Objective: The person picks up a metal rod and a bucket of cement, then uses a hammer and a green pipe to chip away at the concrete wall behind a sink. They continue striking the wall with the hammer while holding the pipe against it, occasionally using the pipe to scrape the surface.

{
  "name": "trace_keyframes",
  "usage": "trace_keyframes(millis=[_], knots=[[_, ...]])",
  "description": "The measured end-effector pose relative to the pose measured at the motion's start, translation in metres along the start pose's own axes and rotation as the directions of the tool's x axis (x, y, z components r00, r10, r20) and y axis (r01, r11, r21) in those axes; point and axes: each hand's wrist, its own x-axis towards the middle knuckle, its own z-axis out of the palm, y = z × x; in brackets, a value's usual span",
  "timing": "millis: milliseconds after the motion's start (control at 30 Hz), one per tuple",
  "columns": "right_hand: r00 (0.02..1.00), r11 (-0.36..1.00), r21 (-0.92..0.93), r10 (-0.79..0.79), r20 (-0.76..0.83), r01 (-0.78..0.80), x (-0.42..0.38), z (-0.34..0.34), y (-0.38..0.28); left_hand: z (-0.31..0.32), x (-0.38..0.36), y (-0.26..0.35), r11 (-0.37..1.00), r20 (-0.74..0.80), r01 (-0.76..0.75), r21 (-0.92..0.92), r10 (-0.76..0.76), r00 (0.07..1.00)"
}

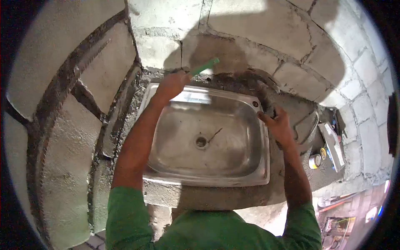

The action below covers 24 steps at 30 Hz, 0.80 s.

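I see walls of large grey blocks [250, 21] with rough mortar joints, darker and wider on the left. Bright light falls on the back wall, broken by broad shadows, and I make out a rough grey concrete counter [200, 196] below.

Worn on the head; faces forward and down over both hands [171, 85].

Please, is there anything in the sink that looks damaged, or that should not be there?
Yes: in the sink, a thin dark streak runs beside the drain hole, odd against the pale metal. I cannot tell whether it is debris or a mark.
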Motion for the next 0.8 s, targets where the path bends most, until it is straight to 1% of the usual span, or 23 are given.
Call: trace_keyframes(millis=[33,67,100,167,200,233,267,300,333,367,400,433,500,533,567,600,633,667,700,733,767,800], knots=[[0.998,0.997,0.035,-0.065,-0.006,0.066,0.012,0.011,0.021,0.000,0.000,0.000,0.995,-0.009,-0.021,-0.097,0.020,1.000],[0.995,0.994,0.059,-0.095,-0.006,0.096,0.018,0.014,0.022,0.001,0.000,0.001,0.981,-0.017,-0.045,-0.188,0.043,0.999],[0.992,0.989,0.083,-0.125,-0.006,0.125,0.024,0.014,0.013,0.000,0.001,0.005,0.983,-0.011,-0.034,-0.183,0.033,0.999],[0.985,0.981,0.114,-0.148,-0.086,0.158,0.026,0.009,-0.008,0.006,0.002,0.010,0.990,0.069,0.048,-0.130,-0.039,0.997],[0.986,0.980,0.121,-0.150,-0.077,0.159,0.034,0.010,0.001,0.009,0.001,0.011,0.990,0.071,0.058,-0.126,-0.049,0.996],[0.996,0.970,0.244,-0.030,0.078,0.010,0.045,0.009,0.015,0.011,0.002,0.013,0.988,0.059,0.093,-0.127,-0.086,0.995],[0.966,0.928,0.338,0.072,0.247,-0.156,0.051,0.008,0.017,0.012,0.001,0.015,0.983,0.048,0.128,-0.128,-0.122,0.991],[0.965,0.926,0.344,0.071,0.251,-0.158,0.052,0.009,0.018,0.014,-0.002,0.015,0.991,0.004,0.075,-0.114,-0.075,0.997],[0.973,0.948,0.302,0.029,0.229,-0.099,0.051,0.009,0.018,0.016,-0.004,0.016,0.991,0.008,0.078,-0.110,-0.078,0.997],[0.977,0.966,0.255,-0.014,0.211,-0.041,0.050,0.008,0.017,0.019,-0.007,0.018,0.984,-0.018,0.099,-0.150,-0.102,0.995],[0.977,0.967,0.253,-0.012,0.215,-0.044,0.050,0.014,0.031,0.023,-0.008,0.018,0.975,-0.043,0.116,-0.191,-0.127,0.991],[0.968,0.973,0.121,-0.214,0.133,0.199,0.055,0.023,0.053,0.024,-0.007,0.018,0.975,-0.045,0.115,-0.192,-0.126,0.991],[0.895,0.897,-0.037,-0.436,0.090,0.440,0.058,0.019,0.038,0.027,-0.007,0.008,0.996,-0.081,0.018,-0.084,-0.025,0.996],[0.954,0.959,0.025,-0.285,0.094,0.284,0.056,0.015,0.029,0.028,-0.007,0.002,0.999,-0.095,-0.026,-0.024,0.023,0.995],[0.988,0.990,0.087,-0.119,0.103,0.110,0.052,0.013,0.016,0.027,-0.011,0.005,1.000,-0.099,-0.023,-0.021,0.021,0.995],[0.988,0.990,0.088,-0.122,0.099,0.113,0.052,0.014,0.012,0.026,-0.016,0.014,0.999,-0.129,0.009,-0.032,-0.013,0.992],[0.959,0.943,0.174,-0.284,-0.025,0.284,0.054,0.014,0.008,0.024,-0.018,0.021,0.998,-0.159,0.039,-0.046,-0.045,0.986],[0.929,0.906,0.205,-0.361,-0.088,0.371,0.057,0.018,0.005,0.022,-0.015,0.022,0.998,-0.166,0.037,-0.051,-0.045,0.985],[0.889,0.860,0.226,-0.433,-0.150,0.458,0.060,0.021,0.002,0.023,-0.015,0.022,0.997,-0.138,0.068,-0.026,-0.071,0.988],[0.762,0.778,0.101,-0.566,-0.314,0.620,0.064,0.031,0.000,0.024,-0.018,0.023,0.995,-0.109,0.104,-0.001,-0.104,0.989],[0.678,0.723,0.034,-0.629,-0.380,0.690,0.072,0.036,-0.004,0.026,-0.020,0.022,0.999,-0.156,0.049,0.000,-0.049,0.987],[0.584,0.666,-0.044,-0.683,-0.440,0.745,0.080,0.041,-0.007,0.025,-0.019,0.021,0.998,-0.160,0.057,-0.004,-0.057,0.985]])
